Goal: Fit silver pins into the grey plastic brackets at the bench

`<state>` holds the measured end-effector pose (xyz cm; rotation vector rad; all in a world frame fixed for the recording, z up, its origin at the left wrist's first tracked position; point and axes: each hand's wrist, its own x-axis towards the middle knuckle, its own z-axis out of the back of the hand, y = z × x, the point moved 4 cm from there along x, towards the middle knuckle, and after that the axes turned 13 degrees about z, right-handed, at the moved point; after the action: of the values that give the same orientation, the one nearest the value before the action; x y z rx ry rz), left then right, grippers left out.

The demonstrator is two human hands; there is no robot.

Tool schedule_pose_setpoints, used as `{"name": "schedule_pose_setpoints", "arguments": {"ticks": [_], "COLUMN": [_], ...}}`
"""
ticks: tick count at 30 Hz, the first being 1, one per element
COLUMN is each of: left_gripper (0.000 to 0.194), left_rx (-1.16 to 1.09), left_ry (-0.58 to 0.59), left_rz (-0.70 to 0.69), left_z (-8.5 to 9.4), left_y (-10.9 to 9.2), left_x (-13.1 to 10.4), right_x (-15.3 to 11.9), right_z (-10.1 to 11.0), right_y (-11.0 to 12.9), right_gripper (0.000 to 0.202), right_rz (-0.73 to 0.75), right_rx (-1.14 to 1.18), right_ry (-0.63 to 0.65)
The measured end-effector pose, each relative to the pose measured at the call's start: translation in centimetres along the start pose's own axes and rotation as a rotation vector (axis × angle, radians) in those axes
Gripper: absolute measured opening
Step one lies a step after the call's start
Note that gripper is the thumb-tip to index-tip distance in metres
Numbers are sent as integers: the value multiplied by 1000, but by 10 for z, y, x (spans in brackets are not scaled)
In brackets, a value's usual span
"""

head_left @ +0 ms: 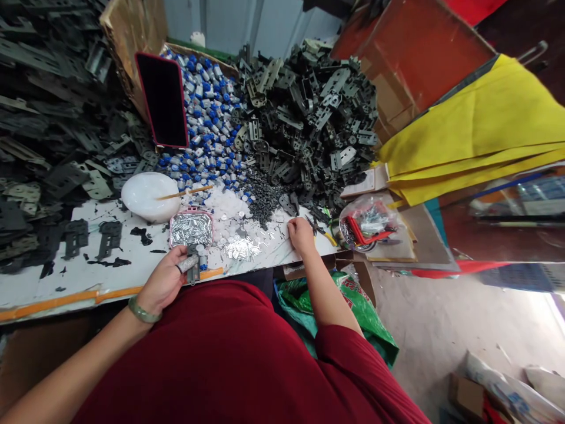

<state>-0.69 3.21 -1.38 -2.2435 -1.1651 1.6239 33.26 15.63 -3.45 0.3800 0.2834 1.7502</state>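
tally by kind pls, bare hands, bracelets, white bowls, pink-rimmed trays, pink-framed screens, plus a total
Bare hands: 2 (left hand, right hand)
Bracelet: 1
White bowl: 1
Pink-rimmed tray: 1
Pink-framed screen: 1
Total: 6

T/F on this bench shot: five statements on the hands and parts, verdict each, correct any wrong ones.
1. The left hand holds a grey part. True.

2. The yellow-handled tool is in the left hand. False: it lies on the table beside the right hand.

3. The white bowl is left of the pink-rimmed tray in the picture. True.

4. The green bracelet is on the right wrist. False: it is on the left wrist.

5. Small blue-and-white parts are heaped to the left of the pile of dark metal parts. True.
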Motion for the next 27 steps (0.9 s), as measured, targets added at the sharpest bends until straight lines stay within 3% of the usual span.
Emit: {"name": "schedule_pose_setpoints", "arguments": {"ticks": [7, 17, 27], "left_gripper": [37, 33, 34], "left_rx": [3, 44, 64], "left_ry": [1, 12, 13], "left_rz": [3, 7, 11], "left_z": [1, 2, 4], "left_y": [1, 4, 6], "left_x": [1, 3, 3], "right_x": [1, -1, 3], "right_z": [-2, -5, -2], "right_y": [-6, 3, 1], "right_gripper": [17, 15, 14], "right_rz": [-70, 82, 21], "right_rx": [105, -91, -79], "right_ry": [-39, -27, 29]}}
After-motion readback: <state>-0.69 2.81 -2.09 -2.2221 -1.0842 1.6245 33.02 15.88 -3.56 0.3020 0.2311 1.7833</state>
